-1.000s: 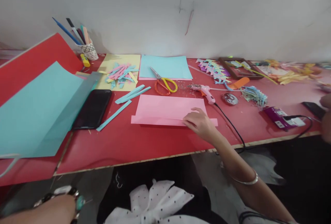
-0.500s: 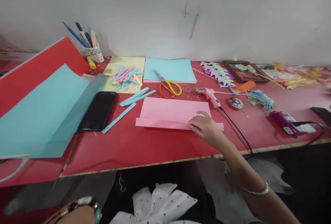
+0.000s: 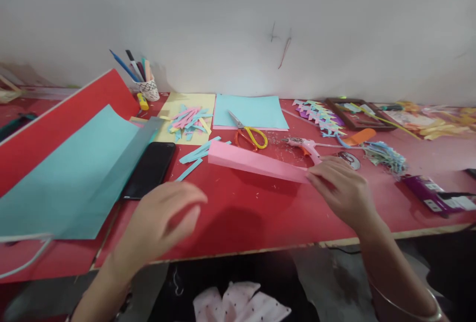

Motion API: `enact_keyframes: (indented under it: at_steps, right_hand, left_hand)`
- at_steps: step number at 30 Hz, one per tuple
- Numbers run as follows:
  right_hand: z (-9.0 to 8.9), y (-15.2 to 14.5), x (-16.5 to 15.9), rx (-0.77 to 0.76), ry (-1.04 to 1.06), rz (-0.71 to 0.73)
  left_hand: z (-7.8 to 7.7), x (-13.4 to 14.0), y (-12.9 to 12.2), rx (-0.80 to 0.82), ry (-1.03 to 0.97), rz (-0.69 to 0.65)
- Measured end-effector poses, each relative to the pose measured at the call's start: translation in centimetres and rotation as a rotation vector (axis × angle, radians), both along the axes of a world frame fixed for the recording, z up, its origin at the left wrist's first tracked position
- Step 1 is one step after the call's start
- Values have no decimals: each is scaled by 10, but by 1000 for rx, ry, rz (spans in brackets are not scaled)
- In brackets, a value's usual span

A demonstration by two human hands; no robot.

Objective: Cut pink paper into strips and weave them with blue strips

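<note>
My right hand (image 3: 340, 190) pinches the right end of a folded pink paper (image 3: 256, 161), which is lifted off the red table and slants down to the right. My left hand (image 3: 165, 218) is over the table's front left, fingers curved with a gap between thumb and forefinger and nothing between them. It is near the black phone (image 3: 150, 168). Blue paper strips (image 3: 197, 153) lie just left of the pink paper. Behind it rest scissors (image 3: 247, 131) with yellow and orange handles. A pink glue gun (image 3: 303, 147) lies beyond my right hand.
A purple power box (image 3: 426, 193) sits at the right. A pen cup (image 3: 148, 89) stands near the wall. Cut strips (image 3: 191, 119) are heaped on yellow paper, beside blue sheets (image 3: 256, 108). Large blue paper (image 3: 70, 178) covers the left side. A brown frame (image 3: 357, 118) lies at the back right.
The pink paper has risen from the table, its right end held in my right hand, which has moved right. My left hand has come into view over the table. The view has tilted up slightly.
</note>
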State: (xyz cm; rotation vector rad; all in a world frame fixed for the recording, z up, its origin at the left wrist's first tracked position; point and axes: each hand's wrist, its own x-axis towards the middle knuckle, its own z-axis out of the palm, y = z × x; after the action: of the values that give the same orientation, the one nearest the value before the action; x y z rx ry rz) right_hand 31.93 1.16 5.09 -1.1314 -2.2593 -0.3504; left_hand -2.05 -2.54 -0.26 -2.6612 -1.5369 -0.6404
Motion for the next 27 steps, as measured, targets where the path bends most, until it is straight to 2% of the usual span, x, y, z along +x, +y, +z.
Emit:
enact_keyframes:
  at_steps: [2,5,7,10,14,16,18,20,22,23,25,27]
  right_hand:
    - [1,-2,0,56,48,-61]
    - [3,0,-1,144,105,-158]
    - [6,3,-2,198,127,-203]
    - [11,11,-9,263,158,-226]
    - [15,21,-25,359,213,-171]
    - [13,24,-34,388,178,-113]
    - [7,27,-43,377,89,-49]
    - [-4,29,-53,339,3,5]
    - [-19,30,-62,282,-61,51]
    - [-28,31,-66,242,-92,101]
    - [-45,30,-73,168,-124,192]
    - [-59,29,-76,105,-112,258]
  left_hand:
    - [-17,11,26,-36,117,81]
    - [-47,15,46,-41,292,180]
    - [-59,13,52,-34,344,176]
    - [-65,11,64,-31,380,94]
    - [-58,13,91,59,377,-28]
    - [-49,15,98,175,347,-20]
    - [-38,17,96,318,306,-44]
    - [-24,23,83,471,261,-182]
    - [-11,31,67,626,150,-248]
    - [-6,37,60,654,109,-262]
    - [1,51,52,636,81,-265]
    - [-1,64,51,543,86,-274]
